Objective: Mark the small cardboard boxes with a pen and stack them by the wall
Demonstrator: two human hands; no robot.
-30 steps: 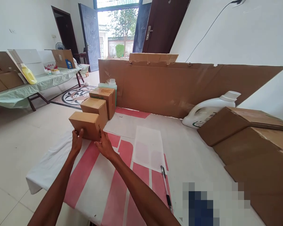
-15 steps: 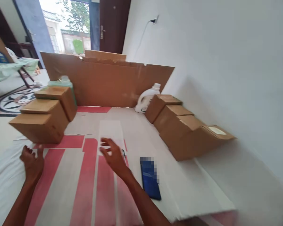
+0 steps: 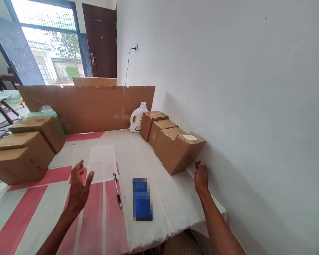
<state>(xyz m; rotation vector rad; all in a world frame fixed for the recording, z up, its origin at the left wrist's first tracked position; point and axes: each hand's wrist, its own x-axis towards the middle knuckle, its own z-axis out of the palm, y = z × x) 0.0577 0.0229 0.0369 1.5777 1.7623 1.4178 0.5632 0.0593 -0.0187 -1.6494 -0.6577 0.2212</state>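
Observation:
My left hand (image 3: 79,187) hovers above the red and white striped tabletop, fingers spread and holding nothing. To its right lies a black and clear pen (image 3: 117,191) beside a translucent sheet (image 3: 102,163). A phone (image 3: 142,199) with a blue screen, partly pixelated, rests right of the pen. At the wall side, my right hand (image 3: 201,176) is just beside the nearest cardboard box (image 3: 180,154) of the right row; its fingers are loosely bent with no object visible in them. Whether they touch the box I cannot tell. A white label is on that box.
More cardboard boxes (image 3: 161,141) run back along the white wall to a white jug (image 3: 137,118). On the left, another row of boxes (image 3: 34,159) stands before a greenish jug (image 3: 49,112). A tall cardboard panel (image 3: 95,109) closes off the far edge.
The view has turned right. My left hand has left the left boxes and come over the table's middle. My right hand has gone from the middle to the right boxes.

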